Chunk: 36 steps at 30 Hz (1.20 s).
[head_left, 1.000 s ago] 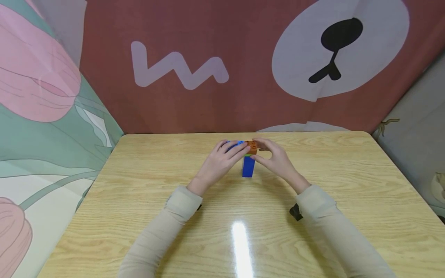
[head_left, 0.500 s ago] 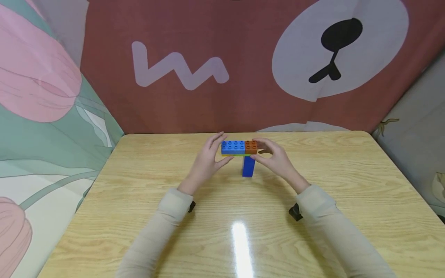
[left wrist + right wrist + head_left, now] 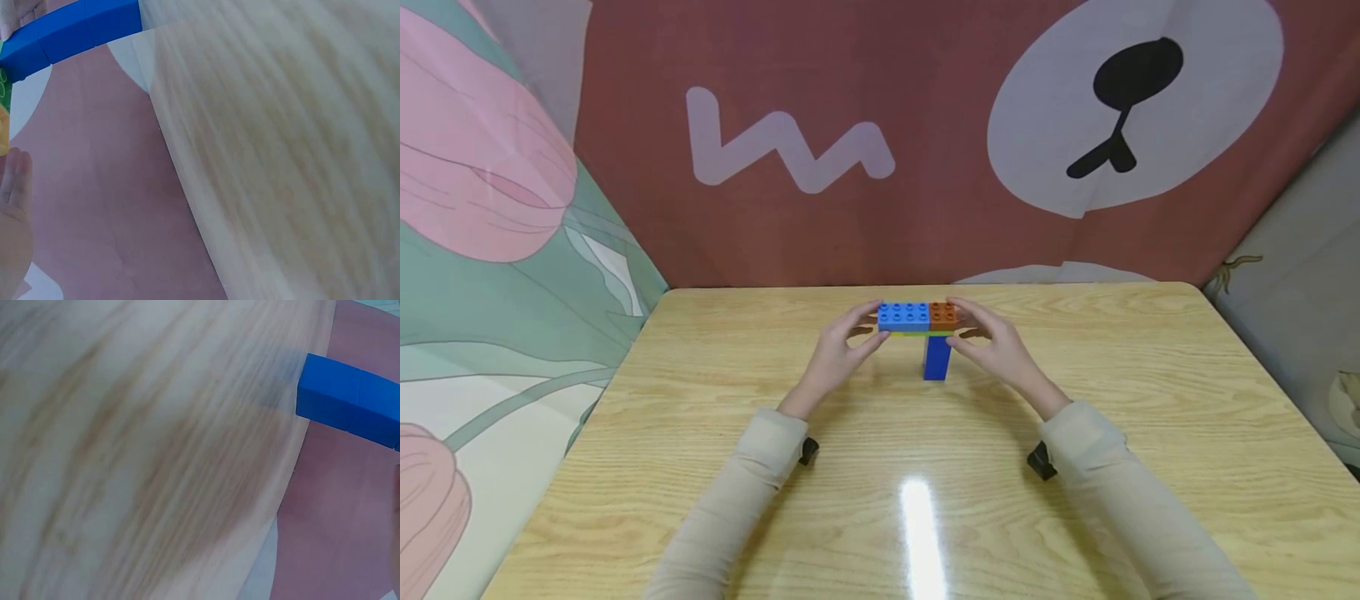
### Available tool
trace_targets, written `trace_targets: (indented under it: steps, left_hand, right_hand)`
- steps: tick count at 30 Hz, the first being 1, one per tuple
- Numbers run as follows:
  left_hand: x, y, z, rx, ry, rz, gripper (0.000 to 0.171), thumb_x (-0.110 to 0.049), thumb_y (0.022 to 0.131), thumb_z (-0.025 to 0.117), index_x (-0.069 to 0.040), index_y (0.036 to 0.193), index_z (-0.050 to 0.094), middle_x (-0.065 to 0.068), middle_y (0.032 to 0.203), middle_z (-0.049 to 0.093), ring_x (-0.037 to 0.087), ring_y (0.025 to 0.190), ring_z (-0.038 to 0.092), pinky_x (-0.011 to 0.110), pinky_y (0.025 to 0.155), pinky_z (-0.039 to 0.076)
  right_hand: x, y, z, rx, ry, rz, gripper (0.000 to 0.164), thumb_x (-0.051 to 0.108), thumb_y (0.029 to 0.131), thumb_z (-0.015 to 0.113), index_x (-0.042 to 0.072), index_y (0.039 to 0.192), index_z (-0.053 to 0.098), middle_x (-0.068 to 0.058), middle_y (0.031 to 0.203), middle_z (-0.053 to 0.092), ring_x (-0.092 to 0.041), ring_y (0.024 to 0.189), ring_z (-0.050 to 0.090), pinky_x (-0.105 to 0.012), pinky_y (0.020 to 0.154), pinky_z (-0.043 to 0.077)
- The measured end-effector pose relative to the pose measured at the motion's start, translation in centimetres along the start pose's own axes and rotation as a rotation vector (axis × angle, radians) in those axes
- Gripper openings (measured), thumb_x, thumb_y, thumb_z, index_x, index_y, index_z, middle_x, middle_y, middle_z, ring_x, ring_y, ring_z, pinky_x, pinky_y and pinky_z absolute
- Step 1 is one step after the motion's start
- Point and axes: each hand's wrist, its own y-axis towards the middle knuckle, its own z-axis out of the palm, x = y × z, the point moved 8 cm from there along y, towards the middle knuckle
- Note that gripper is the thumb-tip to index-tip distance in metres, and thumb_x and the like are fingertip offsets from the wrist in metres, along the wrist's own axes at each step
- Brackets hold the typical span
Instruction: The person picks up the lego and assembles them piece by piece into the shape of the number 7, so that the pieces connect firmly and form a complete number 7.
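Note:
A tall column of dark blue toy building bricks (image 3: 936, 360) stands upright on the table. It bears a crosspiece that juts left, with a light blue brick (image 3: 904, 318) and an orange-brown brick (image 3: 942, 318) side by side on top of a yellow and green layer (image 3: 917, 334). My left hand (image 3: 835, 350) pinches the free left end of the crosspiece, thumb in front and fingers behind. At the other end, above the column, my right hand (image 3: 1000, 350) holds the orange-brown brick between thumb and fingers. The left wrist view shows the yellow brick (image 3: 4, 128) from below, beside my fingers.
The wooden table (image 3: 700, 467) reaches back to a reddish-brown cloth (image 3: 820, 233) with a bear print. A flowered cloth (image 3: 490, 333) hangs along the left. A dark wrist camera (image 3: 1041, 461) shows below the right sleeve, with another (image 3: 808, 451) at the left one.
My left hand has drawn back from over the top of the bricks and taken hold of the left end, uncovering the light blue brick. The right hand stays nearly where it was.

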Motion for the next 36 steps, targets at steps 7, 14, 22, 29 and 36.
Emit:
trace_targets:
  steps: [7, 14, 22, 29, 36]
  left_hand:
    - [0.2, -0.1, 0.0, -0.004, -0.003, -0.016, 0.045, -0.011, 0.090, 0.065, 0.000, 0.132, 0.054, 0.018, 0.126, 0.062, 0.030, 0.112, 0.062, 0.037, 0.096, 0.054]
    - [0.1, 0.0, 0.0, -0.023, 0.019, -0.042, 0.044, -0.013, 0.093, 0.062, -0.002, 0.134, 0.053, 0.018, 0.126, 0.062, 0.030, 0.114, 0.061, 0.034, 0.100, 0.052]
    - [1.1, 0.3, 0.2, -0.053, -0.140, -0.217, 0.044, -0.016, 0.093, 0.062, -0.005, 0.135, 0.054, 0.018, 0.124, 0.063, 0.029, 0.113, 0.062, 0.033, 0.098, 0.053]
    - [2.1, 0.0, 0.2, -0.089, -0.258, -0.428, 0.043, -0.022, 0.091, 0.065, -0.013, 0.133, 0.057, 0.011, 0.127, 0.064, 0.024, 0.115, 0.062, 0.033, 0.098, 0.053]
    - [3.5, -0.4, 0.4, -0.120, -0.299, -0.504, 0.039, -0.023, 0.090, 0.067, -0.012, 0.127, 0.062, 0.010, 0.127, 0.064, 0.025, 0.114, 0.063, 0.036, 0.098, 0.053]
  right_hand:
    - [-0.1, -0.1, 0.1, -0.002, 0.014, -0.022, 0.057, 0.009, 0.091, 0.063, 0.009, 0.144, 0.042, -0.022, 0.129, 0.058, -0.035, 0.113, 0.059, -0.047, 0.094, 0.053]
    - [-0.5, 0.0, 0.0, -0.018, 0.064, 0.045, 0.056, 0.011, 0.092, 0.063, 0.008, 0.144, 0.041, -0.021, 0.128, 0.058, -0.033, 0.113, 0.059, -0.028, 0.093, 0.054]
    - [-1.2, 0.3, 0.2, -0.008, 0.156, 0.182, 0.052, 0.011, 0.094, 0.059, 0.004, 0.142, 0.041, -0.024, 0.131, 0.055, -0.037, 0.118, 0.055, -0.033, 0.098, 0.051]
    - [-2.1, 0.4, 0.6, 0.029, 0.227, 0.281, 0.051, 0.016, 0.096, 0.057, 0.005, 0.143, 0.041, -0.024, 0.132, 0.052, -0.033, 0.117, 0.054, -0.040, 0.101, 0.050]
    - [-2.9, 0.3, 1.4, 0.062, 0.308, 0.356, 0.056, 0.021, 0.097, 0.056, 0.004, 0.146, 0.036, -0.025, 0.135, 0.048, -0.010, 0.102, 0.057, -0.050, 0.103, 0.048]
